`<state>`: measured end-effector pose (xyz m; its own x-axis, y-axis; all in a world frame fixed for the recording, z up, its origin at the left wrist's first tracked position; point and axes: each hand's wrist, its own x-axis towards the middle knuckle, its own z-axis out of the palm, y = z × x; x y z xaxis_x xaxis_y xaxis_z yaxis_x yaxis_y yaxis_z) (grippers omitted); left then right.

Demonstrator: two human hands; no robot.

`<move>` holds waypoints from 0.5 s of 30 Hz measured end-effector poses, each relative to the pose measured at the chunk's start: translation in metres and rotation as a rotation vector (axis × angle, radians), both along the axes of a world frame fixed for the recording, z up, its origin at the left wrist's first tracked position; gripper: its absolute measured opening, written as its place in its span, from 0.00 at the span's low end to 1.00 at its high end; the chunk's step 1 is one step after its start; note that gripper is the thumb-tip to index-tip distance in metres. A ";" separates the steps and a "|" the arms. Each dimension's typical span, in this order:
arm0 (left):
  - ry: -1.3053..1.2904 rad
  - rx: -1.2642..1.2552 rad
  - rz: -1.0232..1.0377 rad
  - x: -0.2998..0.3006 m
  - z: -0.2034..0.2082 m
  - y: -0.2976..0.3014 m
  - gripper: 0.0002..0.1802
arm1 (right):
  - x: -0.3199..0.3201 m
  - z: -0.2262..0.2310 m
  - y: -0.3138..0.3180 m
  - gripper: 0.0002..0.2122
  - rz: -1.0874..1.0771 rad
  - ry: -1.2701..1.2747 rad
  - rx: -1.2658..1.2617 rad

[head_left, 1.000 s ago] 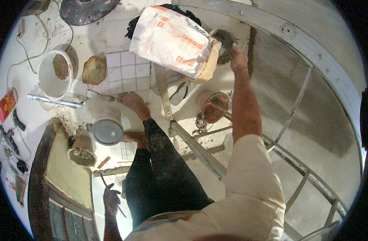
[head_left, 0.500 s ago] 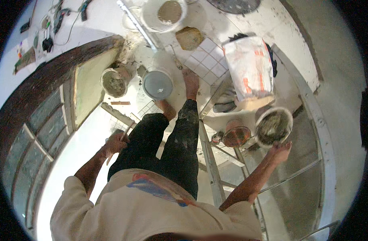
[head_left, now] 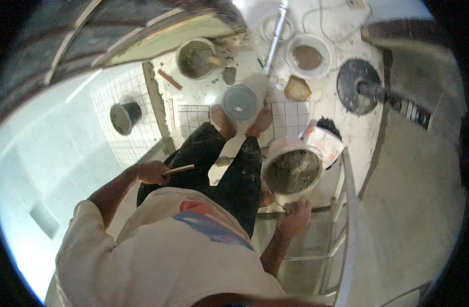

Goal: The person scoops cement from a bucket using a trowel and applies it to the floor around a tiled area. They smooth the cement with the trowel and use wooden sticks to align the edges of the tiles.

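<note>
My left hand (head_left: 152,173) is closed round a thin pale stick (head_left: 179,169), held beside my left thigh; whether a tool sits at its hidden end, I cannot tell. At my right side a round pale bucket (head_left: 272,185) holds grey-brown mortar (head_left: 294,171). My right hand (head_left: 295,217) is curled at its near rim, gripping what looks like its wire handle. Behind this bucket a white bag (head_left: 324,144) with orange print is partly covered. Between my bare feet stands a grey-lidded bucket (head_left: 240,102).
A mortar bucket (head_left: 196,58) stands far left, a dark bucket (head_left: 125,117) beyond a ledge at left. A white tub (head_left: 321,48), a straight metal bar (head_left: 276,36) and a black round-based object (head_left: 357,87) lie farther off. A metal ladder (head_left: 351,220) rises at right.
The view has turned toward the left. My right hand and the mortar bucket have come closer to my legs, now overlapping the white bag. The stick in my left hand now points right.
</note>
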<state>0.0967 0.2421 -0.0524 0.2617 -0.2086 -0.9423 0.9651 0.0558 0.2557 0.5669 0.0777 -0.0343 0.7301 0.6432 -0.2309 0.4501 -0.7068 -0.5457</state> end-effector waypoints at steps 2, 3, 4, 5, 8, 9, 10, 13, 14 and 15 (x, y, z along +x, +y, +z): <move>-0.022 -0.008 0.073 -0.006 0.013 -0.004 0.12 | -0.018 0.007 0.037 0.10 0.301 -0.003 -0.040; -0.041 0.016 0.136 -0.017 0.018 -0.015 0.12 | -0.037 0.015 0.059 0.11 0.038 0.332 0.029; -0.068 0.043 0.199 -0.028 0.020 -0.027 0.12 | -0.053 0.027 0.075 0.13 -0.229 0.658 0.083; -0.081 0.066 0.238 -0.039 0.021 -0.040 0.12 | -0.062 0.040 0.086 0.14 -0.119 0.611 0.075; -0.144 0.171 0.373 -0.067 0.017 -0.086 0.10 | -0.081 0.086 0.116 0.16 0.113 0.614 0.110; -0.161 0.191 0.452 -0.073 0.022 -0.092 0.12 | -0.089 0.103 0.128 0.14 0.196 0.604 0.074; -0.180 0.210 0.532 -0.077 0.027 -0.096 0.14 | -0.099 0.120 0.140 0.12 0.280 0.588 0.036; -0.202 0.292 0.700 -0.096 0.009 -0.137 0.16 | -0.130 0.161 0.173 0.11 0.574 0.441 -0.011; -0.201 0.320 0.742 -0.100 0.000 -0.158 0.16 | -0.140 0.170 0.181 0.12 0.663 0.402 -0.009; -0.217 0.296 0.802 -0.102 -0.001 -0.161 0.16 | -0.157 0.179 0.193 0.12 0.751 0.352 -0.001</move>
<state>-0.0057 0.0814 -0.0536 0.4042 0.3601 -0.8408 0.5921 0.5977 0.5406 0.4104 0.2709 0.1446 -0.0090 0.9303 -0.3666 0.6053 -0.2868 -0.7426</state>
